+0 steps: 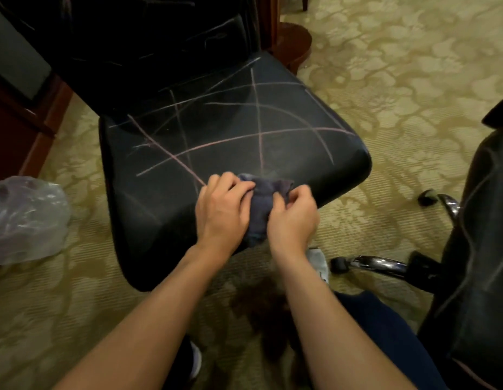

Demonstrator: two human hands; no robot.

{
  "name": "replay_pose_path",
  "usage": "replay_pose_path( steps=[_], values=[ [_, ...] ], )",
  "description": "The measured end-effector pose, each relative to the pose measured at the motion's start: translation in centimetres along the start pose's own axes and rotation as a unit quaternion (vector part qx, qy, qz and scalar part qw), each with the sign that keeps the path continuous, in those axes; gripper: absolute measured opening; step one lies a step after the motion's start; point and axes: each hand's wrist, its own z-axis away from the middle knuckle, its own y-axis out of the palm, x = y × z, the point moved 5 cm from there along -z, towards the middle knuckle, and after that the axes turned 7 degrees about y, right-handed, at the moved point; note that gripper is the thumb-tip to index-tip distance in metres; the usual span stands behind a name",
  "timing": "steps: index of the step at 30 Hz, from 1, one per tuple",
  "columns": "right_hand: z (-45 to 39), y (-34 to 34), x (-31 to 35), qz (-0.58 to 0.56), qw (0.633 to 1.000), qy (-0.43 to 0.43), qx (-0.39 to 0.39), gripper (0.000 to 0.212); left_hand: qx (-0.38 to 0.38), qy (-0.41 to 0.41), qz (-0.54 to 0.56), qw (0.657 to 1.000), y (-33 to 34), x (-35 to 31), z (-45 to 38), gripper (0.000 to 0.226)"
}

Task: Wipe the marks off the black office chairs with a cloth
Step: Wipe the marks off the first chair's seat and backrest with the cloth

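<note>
Open seat [244, 142] ahead past both grips; hemmed by backrest [149, 52] behind, plastic bag [25, 218] left, second chair [475, 249] right.

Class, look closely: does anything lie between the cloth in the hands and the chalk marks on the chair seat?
Nothing visible does. Both hands hold the cloth at the seat's front edge; the marks lie uncovered just beyond.

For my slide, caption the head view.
Both hands bunch a dark blue cloth over a chalk-marked black chair seat.
</note>
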Motion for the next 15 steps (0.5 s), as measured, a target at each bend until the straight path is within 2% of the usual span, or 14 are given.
replay_pose_path(
  steps=[2, 5, 8, 10, 13, 15],
  values=[
    [-3.5, -2.2, 0.6, 0.043, 0.999, 0.001, -0.031, 0.013, -0.008, -0.013, 0.021, 1.000, 1.7, -2.4, -2.0, 0.019],
    [-5.5, -3.6, 1.4, 0.129, 0.990, -0.052, -0.012, 0.014, -0.022, -0.038, 0.031, 0.999, 2.5, -3.8, -2.4, 0.016],
    [-2.4, -1.6, 2.6, 0.172, 0.977, -0.122, 0.039, 0.015, -0.049, -0.068, 0.000, 0.996, 0.8, -1.2, 0.3, 0.017],
    [0.8, 1.1, 3.6, 0.178, 0.964, -0.175, 0.090, 0.016, -0.070, -0.115, -0.034, 0.990, -1.2, 2.0, 3.1, 0.017],
    [5.0, 4.6, 4.7, 0.199, 0.925, -0.291, 0.141, 0.014, -0.075, -0.188, -0.074, 0.977, -3.9, 5.2, 6.9, 0.016],
    [6.0, 5.6, 4.7, 0.220, 0.908, -0.316, 0.163, 0.014, -0.076, -0.210, -0.080, 0.972, -4.3, 5.7, 7.7, 0.017]
  ],
)
